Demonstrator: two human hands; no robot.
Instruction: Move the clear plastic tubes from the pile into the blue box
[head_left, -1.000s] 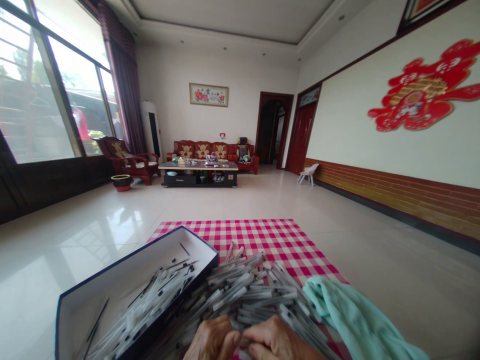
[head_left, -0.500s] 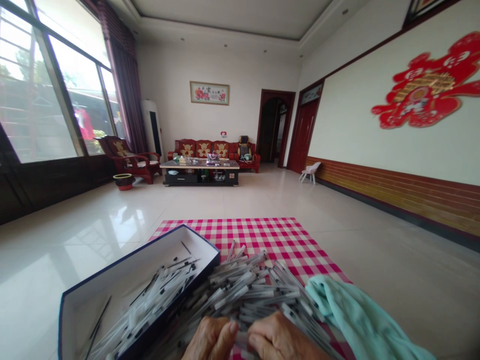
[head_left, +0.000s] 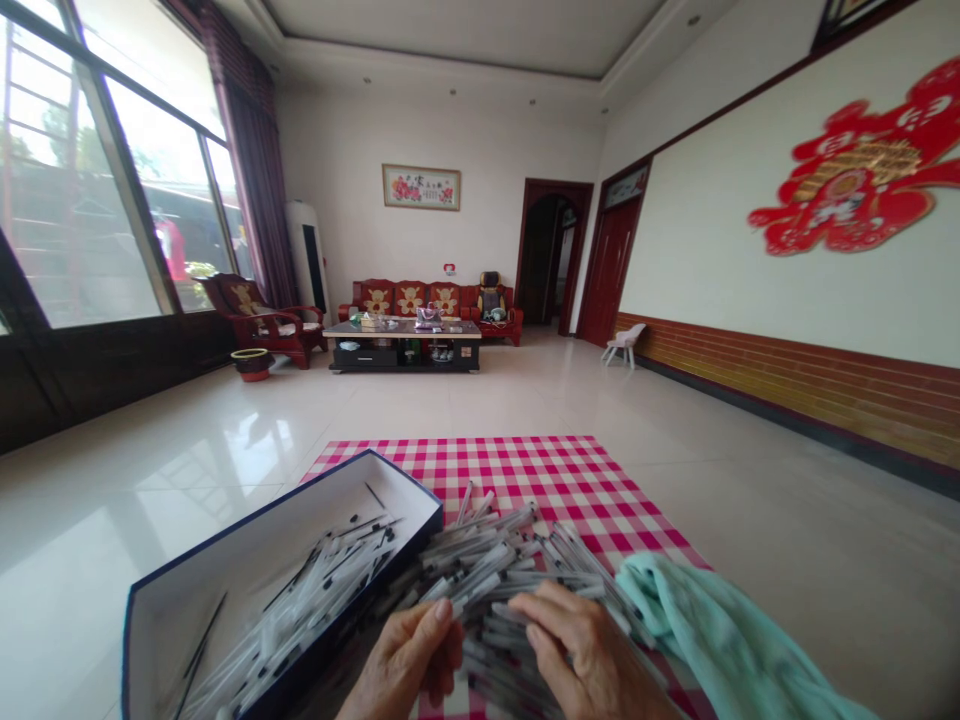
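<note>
The left hand stands on its edge at the near side of a heap of thin, black-tipped clear plastic tubes, its fingers curled against them; whether they grip anything firmly, I cannot tell. The right hand lies open across the heap, fingers curved and resting on the tubes. The heap fills the near left part of a pink-and-white gingham cloth, pressed against the long wall of a white box with a dark blue rim. More of the tubes lie loosely inside the box, toward its near corner. The work in hand appears to be sorting through the heap, and any handful moved to the box would have to clear that wall. A crumpled mint-green cloth lies along the right edge of the gingham. Far across the glossy tiled floor stand a low coffee table and a red wooden sofa
</note>
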